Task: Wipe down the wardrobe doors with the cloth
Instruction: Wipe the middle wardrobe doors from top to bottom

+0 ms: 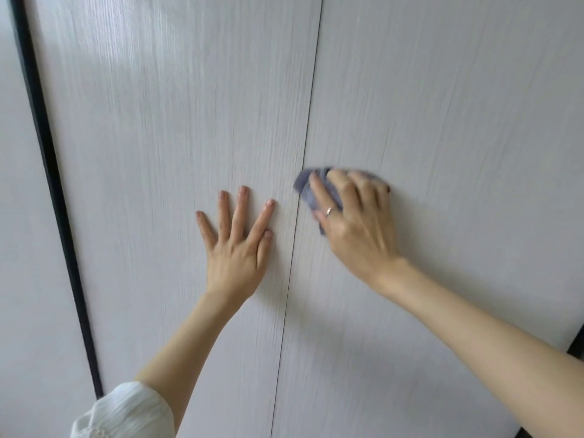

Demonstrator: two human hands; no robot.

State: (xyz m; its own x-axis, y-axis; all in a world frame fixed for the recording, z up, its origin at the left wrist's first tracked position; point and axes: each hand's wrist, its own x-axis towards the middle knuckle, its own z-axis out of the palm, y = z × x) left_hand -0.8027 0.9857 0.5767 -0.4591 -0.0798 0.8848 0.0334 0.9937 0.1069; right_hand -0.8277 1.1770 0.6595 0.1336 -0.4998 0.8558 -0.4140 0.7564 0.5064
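Note:
Two pale, wood-grained wardrobe doors fill the view, the left door [164,128] and the right door [448,115], meeting at a thin vertical seam. My right hand [357,222] presses a crumpled grey-blue cloth [308,189] flat against the right door, just right of the seam. Most of the cloth is hidden under my fingers. My left hand [237,245] lies flat on the left door with its fingers spread, holding nothing, close to the seam.
A black vertical strip [47,172] runs down the left side, separating the left door from another pale panel [19,248]. A dark edge [576,346] shows at the far right, behind my right forearm.

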